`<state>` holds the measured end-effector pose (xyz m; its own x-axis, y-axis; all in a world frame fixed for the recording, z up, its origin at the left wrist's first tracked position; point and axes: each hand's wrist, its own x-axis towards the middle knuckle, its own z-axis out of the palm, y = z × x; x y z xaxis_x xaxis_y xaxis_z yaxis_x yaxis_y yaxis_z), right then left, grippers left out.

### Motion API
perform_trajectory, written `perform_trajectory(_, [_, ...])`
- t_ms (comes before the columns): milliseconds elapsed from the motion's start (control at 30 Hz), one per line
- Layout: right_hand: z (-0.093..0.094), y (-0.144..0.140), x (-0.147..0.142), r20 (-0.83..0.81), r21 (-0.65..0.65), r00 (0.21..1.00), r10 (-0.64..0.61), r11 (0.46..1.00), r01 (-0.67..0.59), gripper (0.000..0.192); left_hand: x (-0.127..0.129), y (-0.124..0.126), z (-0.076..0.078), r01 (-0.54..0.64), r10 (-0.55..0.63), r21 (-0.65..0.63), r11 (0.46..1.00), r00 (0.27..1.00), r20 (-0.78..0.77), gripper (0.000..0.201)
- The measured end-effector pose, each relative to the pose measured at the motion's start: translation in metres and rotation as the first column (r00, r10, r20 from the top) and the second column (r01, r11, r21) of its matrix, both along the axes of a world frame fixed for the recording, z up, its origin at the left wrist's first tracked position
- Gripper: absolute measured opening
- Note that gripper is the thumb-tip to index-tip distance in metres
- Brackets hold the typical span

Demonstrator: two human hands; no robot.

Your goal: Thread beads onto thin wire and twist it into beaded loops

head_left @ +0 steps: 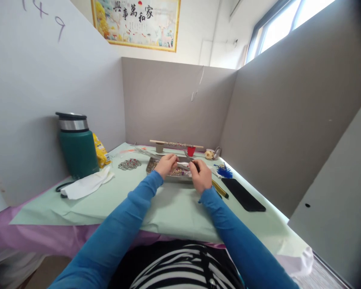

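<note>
My left hand (167, 164) is closed in a pinch on thin silvery wires (147, 152), whose loose ends stick out to the left. A little to its right, my right hand (201, 174) is closed around a slim dark metal tool (189, 156); its fingers hide most of it, so its exact kind does not show. Between the hands runs a short stretch of the wires. Both hands are above the near side of a metal tray (148, 170) that holds many small coloured beads (180, 172). Beside my right wrist lies a yellow-and-black handle (220, 188).
Behind the tray, a beaded stick (180, 144) spans a grey cup (159, 147) and a red cup (191, 151). A beaded metal piece (129, 164), white tissue (88, 184) and green bottle (78, 148) are left; a blue tassel (224, 170) and black phone-like slab (243, 194) lie right.
</note>
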<state>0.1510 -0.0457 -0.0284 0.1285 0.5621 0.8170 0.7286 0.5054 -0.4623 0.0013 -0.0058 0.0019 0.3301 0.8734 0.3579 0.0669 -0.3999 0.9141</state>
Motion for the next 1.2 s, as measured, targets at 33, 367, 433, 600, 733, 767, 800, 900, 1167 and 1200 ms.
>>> perform_trajectory(33, [0.001, 0.0, 0.002, -0.026, -0.022, 0.999, 0.037, 0.999, -0.038, 0.026, -0.003, 0.0, 0.001, 0.139, -0.127, -0.096, 0.986, 0.985, 0.12, 0.018])
perform_trajectory(367, [0.004, 0.003, 0.011, -0.029, -0.115, 0.964, 0.265, 0.957, -0.266, 0.023, -0.015, 0.004, 0.001, 0.616, -0.463, -0.232, 0.753, 0.747, 0.477, 0.013])
perform_trajectory(433, [0.005, 0.003, 0.013, 0.02, -0.1, 0.966, 0.257, 0.962, -0.254, 0.021, -0.014, 0.005, 0.0, 0.602, -0.46, -0.228, 0.765, 0.759, 0.461, 0.013])
perform_trajectory(600, [0.008, 0.0, 0.019, 0.164, -0.038, 0.96, 0.227, 0.974, -0.224, 0.017, -0.015, 0.005, 0.001, 0.556, -0.445, -0.23, 0.799, 0.803, 0.396, 0.014])
perform_trajectory(733, [0.009, -0.002, 0.023, 0.21, 0.012, 0.966, 0.15, 0.988, -0.156, 0.017, -0.016, 0.004, 0.003, 0.522, -0.443, -0.209, 0.827, 0.834, 0.33, 0.016])
perform_trajectory(767, [0.01, -0.003, 0.023, 0.22, 0.013, 0.965, 0.139, 0.989, -0.146, 0.017, -0.017, 0.004, 0.003, 0.515, -0.443, -0.205, 0.832, 0.84, 0.313, 0.016])
perform_trajectory(800, [0.01, -0.003, 0.024, 0.232, 0.011, 0.963, 0.134, 0.99, -0.14, 0.017, -0.017, 0.004, 0.003, 0.507, -0.441, -0.204, 0.838, 0.847, 0.296, 0.017])
perform_trajectory(900, [0.012, -0.004, 0.028, 0.268, -0.003, 0.954, 0.134, 0.99, -0.138, 0.017, -0.018, 0.003, 0.003, 0.48, -0.431, -0.208, 0.852, 0.869, 0.243, 0.019])
perform_trajectory(1167, [0.018, -0.008, 0.043, 0.382, 0.004, 0.89, 0.25, 0.962, -0.272, 0.019, -0.025, 0.004, 0.005, 0.508, -0.497, -0.344, 0.79, 0.858, 0.126, 0.022])
perform_trajectory(1200, [0.018, -0.009, 0.044, 0.385, 0.006, 0.884, 0.265, 0.957, -0.29, 0.019, -0.026, 0.004, 0.005, 0.53, -0.519, -0.353, 0.771, 0.844, 0.132, 0.022])
